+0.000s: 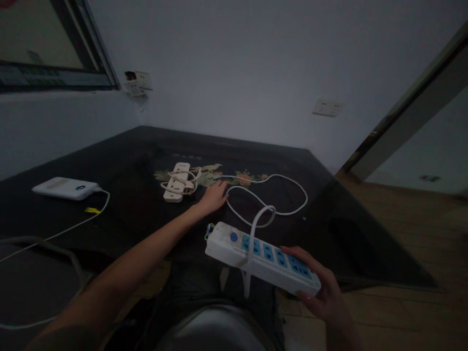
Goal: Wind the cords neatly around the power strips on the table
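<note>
A white power strip (270, 261) with blue socket faces and a blue round button is held at its right end by my right hand (321, 287), thumb and fingers on opposite sides. Loose coloured wires (208, 231) stick out at the strip's left end. One turn of white cable (252, 243) wraps around its body, and the cable's loops (292, 213) spread over the dark tabletop beyond. My left hand (215, 196) rests low on the table, its fingers closed at the cable. A smaller white power strip (177, 183), wound in its own cord, lies left of that hand.
The dark glossy table (278, 161) has a floral print. On its left lies a white power bank (66, 188) with a charging cable (106, 202) and yellow tag (92, 210). Wall sockets (327, 107) are on the back wall; a loose socket plate (136, 87) hangs near the window.
</note>
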Tool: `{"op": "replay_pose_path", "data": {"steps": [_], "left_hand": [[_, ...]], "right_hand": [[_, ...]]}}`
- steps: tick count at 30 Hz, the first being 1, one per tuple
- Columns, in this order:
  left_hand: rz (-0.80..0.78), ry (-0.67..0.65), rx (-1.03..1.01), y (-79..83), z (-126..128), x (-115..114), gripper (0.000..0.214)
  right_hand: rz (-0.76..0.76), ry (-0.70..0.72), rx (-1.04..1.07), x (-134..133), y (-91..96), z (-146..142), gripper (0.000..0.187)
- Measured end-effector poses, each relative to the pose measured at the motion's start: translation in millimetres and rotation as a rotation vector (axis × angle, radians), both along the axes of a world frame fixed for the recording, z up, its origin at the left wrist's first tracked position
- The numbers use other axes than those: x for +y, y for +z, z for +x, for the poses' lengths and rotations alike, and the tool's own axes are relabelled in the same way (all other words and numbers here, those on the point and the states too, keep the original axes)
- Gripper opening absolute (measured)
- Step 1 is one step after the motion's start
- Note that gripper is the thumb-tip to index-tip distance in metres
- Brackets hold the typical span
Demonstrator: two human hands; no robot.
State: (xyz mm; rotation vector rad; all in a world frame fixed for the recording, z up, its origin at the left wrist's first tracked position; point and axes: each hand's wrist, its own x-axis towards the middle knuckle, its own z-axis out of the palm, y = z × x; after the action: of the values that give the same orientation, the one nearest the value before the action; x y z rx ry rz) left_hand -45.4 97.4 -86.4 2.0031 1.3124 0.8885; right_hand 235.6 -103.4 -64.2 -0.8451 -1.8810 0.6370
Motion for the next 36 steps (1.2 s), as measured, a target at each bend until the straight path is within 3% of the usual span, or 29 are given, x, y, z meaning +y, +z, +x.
{"op": "replay_pose_path", "data": {"steps": [2, 5, 7, 9, 14, 17, 19, 23, 29, 33, 36], "left_hand": [[0.100, -0.111, 0.040, 13.8, 9, -14, 0.050], [0.321, -0.572, 0.138, 36.1, 29, -36, 0.069], [0.352, -0.713, 0.122, 49.4, 42, -46, 0.056], [0.318, -0.776, 0.088, 61.7, 51, -51, 0.029], [0.212, -0.808, -0.082, 86.5, 56, -49, 0.029], [0.061, -0.970, -0.057, 88.5, 61, -53, 0.040], [-0.026, -1.012, -0.016, 84.5, 67, -57, 0.030], [0.057, -0.912, 0.025, 83.9, 68, -56, 0.017], [0.307, -0.639, -0.184, 117.9, 41, -48, 0.010], [0.435, -0.451, -0.258, 125.8, 15, -52, 0.012], [0.523, -0.327, -0.200, 112.8, -2, -61, 0.017]], "right_hand": [[-0.015, 0.010, 0.004, 1, 2.6, 0, 0.049], [-0.032, 0.034, 0.014, 2, 6.0, 1, 0.050], [-0.057, 0.031, 0.016, 2, 7.7, 1, 0.050], [-0.087, 0.033, 0.013, 3, 8.6, 3, 0.050], [-0.148, 0.031, -0.008, 2, 6.1, 9, 0.051], [-0.142, 0.017, -0.003, 0, 1.3, 13, 0.050], [-0.125, 0.024, 0.002, -2, -2.4, 14, 0.048], [-0.137, 0.027, -0.025, -2, -7.2, 16, 0.049], [-0.218, -0.121, -0.061, 5, -10.8, 28, 0.044], [-0.303, -0.270, 0.193, 2, -28.0, 46, 0.051], [-0.326, -0.331, 0.527, -1, -40.2, 52, 0.052]]}}
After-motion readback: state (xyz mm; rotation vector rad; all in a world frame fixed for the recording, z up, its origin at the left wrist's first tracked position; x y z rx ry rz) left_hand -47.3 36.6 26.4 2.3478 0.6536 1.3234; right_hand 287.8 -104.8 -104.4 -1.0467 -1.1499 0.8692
